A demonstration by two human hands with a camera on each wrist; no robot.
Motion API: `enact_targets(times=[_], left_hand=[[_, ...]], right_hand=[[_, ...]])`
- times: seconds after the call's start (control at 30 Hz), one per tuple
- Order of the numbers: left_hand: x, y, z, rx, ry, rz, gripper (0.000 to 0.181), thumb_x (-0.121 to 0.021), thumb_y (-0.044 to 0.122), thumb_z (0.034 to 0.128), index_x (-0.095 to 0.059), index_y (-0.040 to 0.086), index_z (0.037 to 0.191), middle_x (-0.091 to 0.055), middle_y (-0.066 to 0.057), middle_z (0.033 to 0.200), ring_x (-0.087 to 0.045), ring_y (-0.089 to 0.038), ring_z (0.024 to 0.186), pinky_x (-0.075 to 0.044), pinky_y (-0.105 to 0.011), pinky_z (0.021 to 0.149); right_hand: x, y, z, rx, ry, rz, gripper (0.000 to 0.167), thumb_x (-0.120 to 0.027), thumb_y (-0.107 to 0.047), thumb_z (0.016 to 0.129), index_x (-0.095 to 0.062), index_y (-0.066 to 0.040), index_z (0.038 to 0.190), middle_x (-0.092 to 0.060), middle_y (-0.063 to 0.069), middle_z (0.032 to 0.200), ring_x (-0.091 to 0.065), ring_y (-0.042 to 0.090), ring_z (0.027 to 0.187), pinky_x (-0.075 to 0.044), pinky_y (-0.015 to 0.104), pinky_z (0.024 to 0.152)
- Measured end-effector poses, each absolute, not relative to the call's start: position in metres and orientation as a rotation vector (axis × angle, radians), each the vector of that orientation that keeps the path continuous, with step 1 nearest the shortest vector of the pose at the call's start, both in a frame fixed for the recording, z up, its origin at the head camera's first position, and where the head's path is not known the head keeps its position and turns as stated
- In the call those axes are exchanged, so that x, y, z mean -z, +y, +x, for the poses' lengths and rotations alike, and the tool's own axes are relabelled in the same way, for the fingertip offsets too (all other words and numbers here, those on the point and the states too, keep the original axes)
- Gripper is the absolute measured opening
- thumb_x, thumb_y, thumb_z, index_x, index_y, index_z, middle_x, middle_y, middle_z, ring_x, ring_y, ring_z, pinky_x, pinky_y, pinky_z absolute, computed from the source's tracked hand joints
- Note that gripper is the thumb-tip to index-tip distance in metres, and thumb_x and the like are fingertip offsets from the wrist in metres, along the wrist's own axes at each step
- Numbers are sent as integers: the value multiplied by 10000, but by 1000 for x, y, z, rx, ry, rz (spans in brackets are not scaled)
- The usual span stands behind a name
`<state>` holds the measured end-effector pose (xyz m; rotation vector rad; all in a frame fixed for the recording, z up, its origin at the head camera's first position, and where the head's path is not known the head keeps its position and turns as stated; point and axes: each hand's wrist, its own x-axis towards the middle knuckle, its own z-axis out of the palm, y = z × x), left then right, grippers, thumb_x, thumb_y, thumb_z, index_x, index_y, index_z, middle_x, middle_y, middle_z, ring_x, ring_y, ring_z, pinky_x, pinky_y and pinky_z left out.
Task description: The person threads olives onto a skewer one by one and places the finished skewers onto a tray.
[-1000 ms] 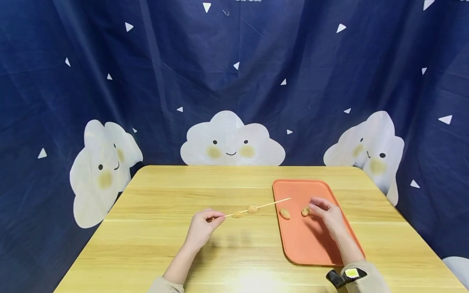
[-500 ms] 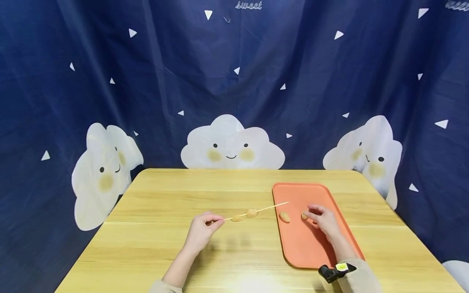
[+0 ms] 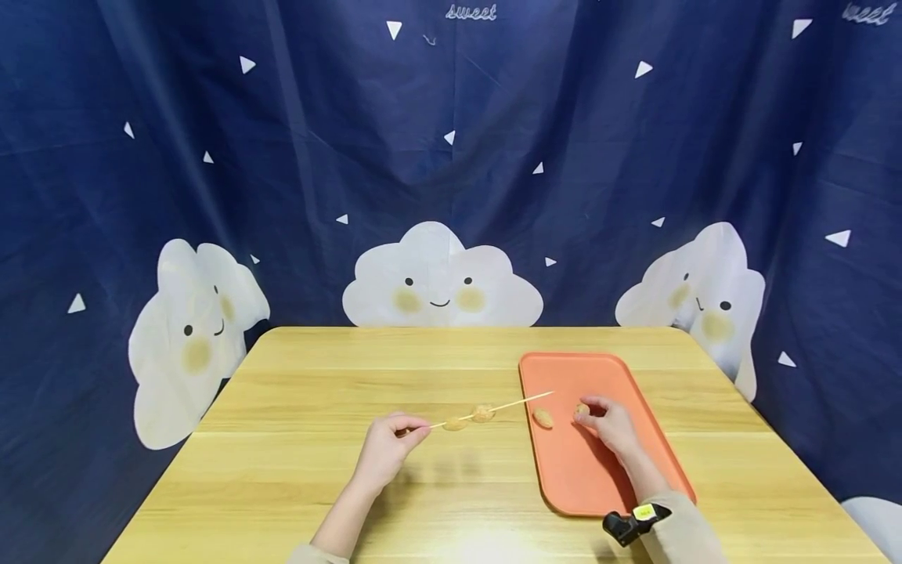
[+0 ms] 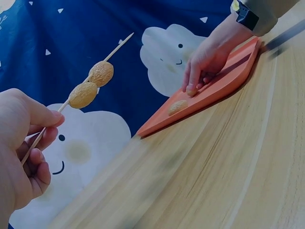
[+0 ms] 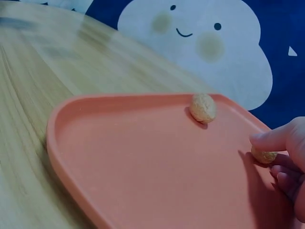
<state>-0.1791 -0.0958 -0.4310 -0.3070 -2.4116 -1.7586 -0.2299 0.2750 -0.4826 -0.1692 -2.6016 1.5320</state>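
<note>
My left hand pinches one end of a thin wooden skewer, which slants up to the right above the table. Two tan, wrinkled oval balls, a nearer one and a farther one, sit threaded side by side on it. Over the orange tray, my right hand pinches a third wrinkled ball between thumb and fingers; the fingers partly cover it. Another such ball lies loose on the tray near its left rim, left of the right hand.
The orange tray rests on the right side of the light wooden table. A dark blue curtain with cloud prints stands behind and around the table. A black wrist device is on the right forearm.
My right hand has come down and slightly left onto the ball and now pinches it. The left hand with the skewer stays almost where it was; the head view has tilted slightly.
</note>
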Motion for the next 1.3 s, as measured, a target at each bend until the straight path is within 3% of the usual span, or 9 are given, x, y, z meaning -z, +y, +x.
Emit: enact_targets(times=[0.2, 0.3, 0.47, 0.7, 0.97, 1.13, 1.3], left_hand=[[432, -97, -179, 1749, -2418, -309, 61, -727, 84, 784, -736, 52, 835, -646, -28, 788, -473, -114, 671, -394, -226, 600], [434, -99, -180, 1757, -2428, -283, 66, -726, 81, 785, -736, 53, 843, -637, -27, 786, -456, -113, 663, -381, -223, 594], [438, -99, -182, 1759, -2452, -244, 73, -712, 74, 797, -732, 52, 863, -627, -22, 788, -433, -123, 651, -363, -225, 582], [435, -99, -181, 1754, -2463, -261, 78, -713, 91, 799, -732, 54, 865, -619, -16, 775, -429, -126, 651, -361, -226, 580], [432, -99, -180, 1752, -2460, -286, 70, -718, 94, 795, -734, 56, 852, -616, -19, 761, -430, -134, 650, -362, -229, 581], [433, -100, -181, 1740, -2468, -286, 66, -715, 86, 795, -733, 52, 848, -629, -22, 769, -441, -136, 655, -368, -230, 585], [432, -100, -180, 1746, -2468, -283, 68, -713, 91, 798, -733, 53, 851, -633, -25, 779, -441, -132, 647, -366, -226, 576]], right_hand=[[483, 274, -229, -1365, -2650, -155, 376, -656, -80, 838, -570, 97, 1158, -594, 239, 1075, -527, 312, 980, -405, 321, 781], [482, 274, -228, -1406, -2631, -178, 398, -647, -89, 851, -549, 92, 1191, -578, 242, 1098, -541, 287, 921, -437, 296, 722], [479, 275, -226, -1575, -2558, -221, 435, -636, -120, 875, -512, 81, 1239, -567, 213, 1081, -517, 126, 700, -435, 231, 522], [478, 277, -223, -1667, -2518, -235, 452, -610, -148, 902, -480, 83, 1269, -568, 228, 1134, -594, 52, 758, -434, 222, 498], [474, 278, -219, -2041, -2289, -132, 458, -528, 26, 912, -347, 162, 1311, -593, 219, 1024, -649, 103, 791, -515, 256, 753], [466, 275, -214, -2048, -2278, -52, 456, -510, 28, 919, -342, 172, 1318, -572, 222, 1066, -629, 103, 820, -513, 260, 761], [459, 272, -208, -2110, -2230, 3, 478, -522, 26, 908, -340, 167, 1326, -563, 138, 1121, -624, 110, 873, -504, 234, 764]])
